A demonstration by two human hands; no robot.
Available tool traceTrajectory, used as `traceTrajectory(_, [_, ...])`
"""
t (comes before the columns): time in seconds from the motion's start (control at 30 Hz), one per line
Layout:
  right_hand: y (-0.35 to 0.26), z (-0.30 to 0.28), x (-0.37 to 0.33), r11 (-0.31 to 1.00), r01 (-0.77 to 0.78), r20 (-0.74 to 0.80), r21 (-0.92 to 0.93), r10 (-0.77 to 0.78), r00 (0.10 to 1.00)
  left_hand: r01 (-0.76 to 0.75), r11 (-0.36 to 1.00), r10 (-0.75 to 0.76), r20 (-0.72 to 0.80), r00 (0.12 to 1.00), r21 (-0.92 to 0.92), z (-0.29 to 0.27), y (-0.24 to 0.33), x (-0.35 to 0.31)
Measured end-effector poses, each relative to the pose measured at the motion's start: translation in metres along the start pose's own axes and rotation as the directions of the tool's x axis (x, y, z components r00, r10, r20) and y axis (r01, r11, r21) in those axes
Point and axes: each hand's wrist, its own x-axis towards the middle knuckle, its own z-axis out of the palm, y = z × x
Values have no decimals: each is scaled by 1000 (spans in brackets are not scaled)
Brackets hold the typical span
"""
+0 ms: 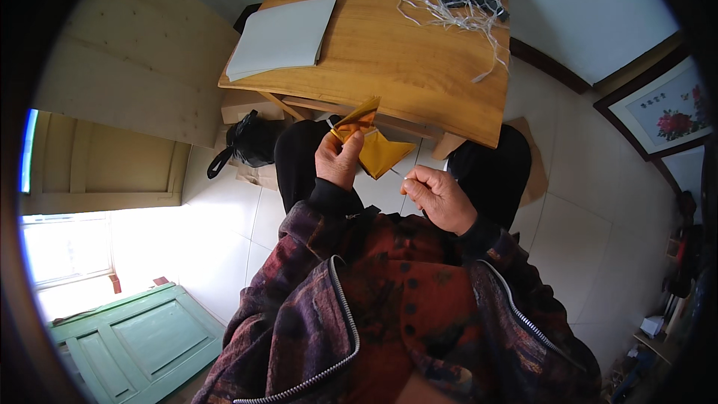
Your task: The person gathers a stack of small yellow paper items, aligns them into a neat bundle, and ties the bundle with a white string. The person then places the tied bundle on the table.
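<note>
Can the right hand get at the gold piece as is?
Probably yes: the gold piece, in the left hand, is close by, and nothing solid shows between it and the right hand. That hand looks pinched, so may need opening first.

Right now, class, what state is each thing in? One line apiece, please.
Left hand: closed, with a grip on the gold piece.
Gold piece: folded, held off the table.
Right hand: fingers curled in; anything held is too small to tell.
White sheets: stacked, lying flat.
White strings: loose, tangled.
Jacket: unzipped.
</note>
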Motion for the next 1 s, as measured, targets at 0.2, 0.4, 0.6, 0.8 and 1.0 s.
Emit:
traceTrajectory(0.2, [-8,3,14,959,128,-133,-254,-165,977,-147,955,166,-55,985,257,16,-1,-7])
traceTrajectory(0.4, [-14,-22,58,966,244,-264,-89,-259,929,-413,764,494,-36,869,496,44,0,30])
traceTrajectory(0.6, [-15,-41,97,934,303,-386,-190,-355,851,-422,832,468,-48,882,360,66,-3,67])
traceTrajectory(0.8, [-14,-42,108,765,303,-312,-568,-541,781,-58,995,61,47,997,-77,62,-19,78])
traceTrajectory(1.0, [-16,-39,118,648,167,-265,-743,-513,816,93,986,-112,144,983,136,54,-17,93])
